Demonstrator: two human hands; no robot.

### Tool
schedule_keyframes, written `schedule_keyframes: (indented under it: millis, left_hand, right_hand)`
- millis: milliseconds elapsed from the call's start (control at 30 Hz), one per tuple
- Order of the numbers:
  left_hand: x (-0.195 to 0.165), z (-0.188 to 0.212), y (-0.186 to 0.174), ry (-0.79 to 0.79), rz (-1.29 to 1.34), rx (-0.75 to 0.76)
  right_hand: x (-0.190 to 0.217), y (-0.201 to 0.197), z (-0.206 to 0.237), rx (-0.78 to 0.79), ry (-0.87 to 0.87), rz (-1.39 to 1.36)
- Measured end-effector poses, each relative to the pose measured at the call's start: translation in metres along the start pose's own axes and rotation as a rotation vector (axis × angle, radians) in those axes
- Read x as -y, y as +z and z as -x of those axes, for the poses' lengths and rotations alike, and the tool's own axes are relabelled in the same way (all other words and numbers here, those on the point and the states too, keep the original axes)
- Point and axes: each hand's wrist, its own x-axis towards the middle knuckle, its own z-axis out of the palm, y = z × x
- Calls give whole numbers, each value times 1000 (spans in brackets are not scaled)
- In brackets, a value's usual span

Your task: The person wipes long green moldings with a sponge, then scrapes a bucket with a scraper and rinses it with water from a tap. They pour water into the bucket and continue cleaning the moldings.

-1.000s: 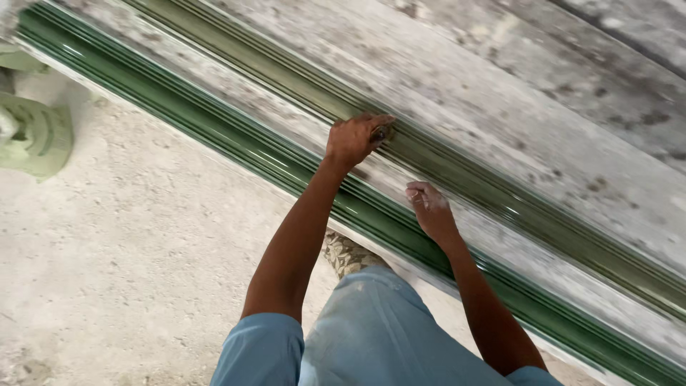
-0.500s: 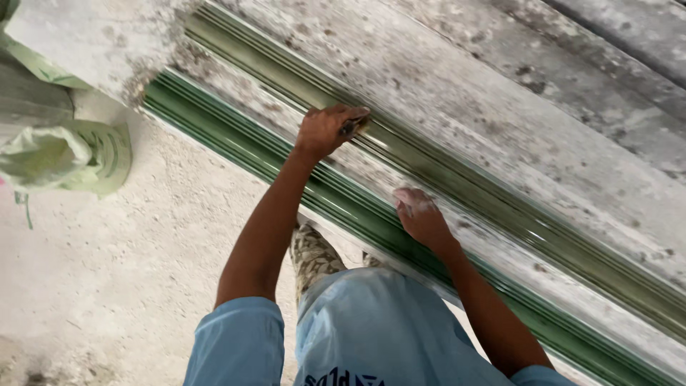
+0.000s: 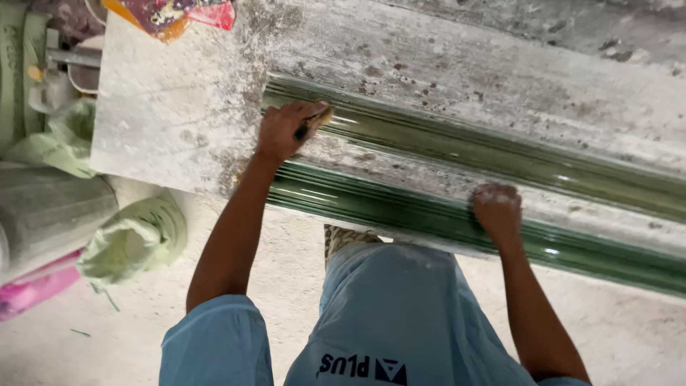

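The left hand (image 3: 286, 130) was closed around a small dark tool (image 3: 312, 124) with a pale tip, pressing it into the near end of the upper green moulding (image 3: 457, 146), a glossy ribbed strip that ran rightward across a dusty grey slab (image 3: 464, 64). The right hand (image 3: 496, 209) was clenched into a loose fist dusted with white powder and rested on the grey band (image 3: 400, 175) between that strip and the lower green moulding (image 3: 371, 204); whether it held anything could not be told. The 2 strips lay parallel and well apart, the lower one forming the slab's front edge just above the person's light blue shirt (image 3: 400, 314) and a patterned shoe (image 3: 346, 238). Left of the tool, both strips ended against a pale flat block (image 3: 164, 114), whose own left edge dropped to the sandy floor (image 3: 107, 329). Bare floor lay open below the front edge on either side of the person. At far left, a pale green sack (image 3: 136, 239) sat slumped with its mouth rolled down; its contents were not visible. A grey sack (image 3: 50, 214) lay beside it, above something pink (image 3: 36, 289).
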Motion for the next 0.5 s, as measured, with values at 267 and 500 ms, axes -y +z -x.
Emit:
schedule_keyframes:
  millis: [267, 500]
  left_hand:
    - [84, 12, -63, 115, 321, -25]
    - [103, -17, -88, -145, 504, 37]
  right_hand:
    - [-6, -15, 2, 29, 289, 112]
    - [-12, -16, -1, -60, 217, 337]
